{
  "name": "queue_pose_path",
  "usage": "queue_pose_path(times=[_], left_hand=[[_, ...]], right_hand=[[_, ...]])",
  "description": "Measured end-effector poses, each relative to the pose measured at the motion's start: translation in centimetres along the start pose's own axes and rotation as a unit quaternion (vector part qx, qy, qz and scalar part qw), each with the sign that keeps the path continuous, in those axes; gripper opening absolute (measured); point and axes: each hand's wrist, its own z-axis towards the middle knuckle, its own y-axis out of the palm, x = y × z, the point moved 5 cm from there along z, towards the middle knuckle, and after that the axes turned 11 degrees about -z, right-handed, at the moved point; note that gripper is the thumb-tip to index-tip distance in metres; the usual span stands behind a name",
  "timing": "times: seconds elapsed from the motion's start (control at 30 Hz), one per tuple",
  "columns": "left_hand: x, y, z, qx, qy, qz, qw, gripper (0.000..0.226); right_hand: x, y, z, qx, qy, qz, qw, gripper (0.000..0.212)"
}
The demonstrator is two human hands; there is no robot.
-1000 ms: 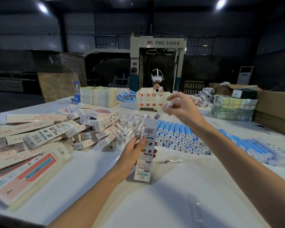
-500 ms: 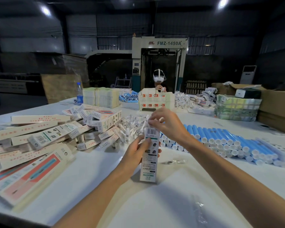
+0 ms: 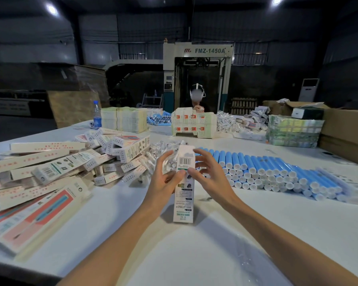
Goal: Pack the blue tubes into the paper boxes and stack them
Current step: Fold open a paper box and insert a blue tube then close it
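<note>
A tall white paper box point(image 3: 184, 201) with a barcode near its top stands upright on the white table point(image 3: 194, 254) in front of me. My left hand point(image 3: 163, 180) holds its left side with thumb and fingers. My right hand point(image 3: 210, 174) holds its right side, thumb pressed on the front face. The box's top flap looks closed. Several blue tubes point(image 3: 277, 172) with white caps lie in rows to the right. Packed and flat boxes point(image 3: 56, 168) are heaped at the left.
A pile of small clear plastic packets point(image 3: 159, 149) lies behind the box. Another person point(image 3: 197, 100) sits across the table behind box stacks point(image 3: 192, 124). A water bottle point(image 3: 97, 114) stands far left; cardboard cartons point(image 3: 345, 133) line the right edge.
My right hand, raised above the box with a small item one second ago, came down to the box top and now grips its right side. The box stands more upright.
</note>
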Motion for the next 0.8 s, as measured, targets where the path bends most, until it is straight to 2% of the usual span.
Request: queue_pose_path(times=[0.1,0.3,0.53,0.7,0.8], left_hand=[[0.3,0.1,-0.1,-0.018,0.011,0.011,1.0,0.055],[0.3,0.5,0.2,-0.049,0.018,0.021,0.998,0.051],[-0.3,1.7,0.5,-0.082,-0.018,0.05,0.995,0.046],[-0.4,4.0,2.0,-0.142,-0.076,0.095,0.982,0.039],[-0.6,5.8,2.7,-0.151,-0.082,0.085,0.982,0.038]], right_hand=[[0.2,0.6,-0.3,-0.011,0.013,0.034,0.999,0.049],[-0.1,0.2,-0.6,-0.036,0.029,0.088,0.995,0.03],[-0.2,-2.0,-1.6,-0.083,0.034,0.03,0.996,0.025],[1.7,-3.9,-2.9,-0.041,0.086,0.049,0.994,0.019],[2.3,-5.3,-2.8,0.012,0.104,0.066,0.992,0.02]])
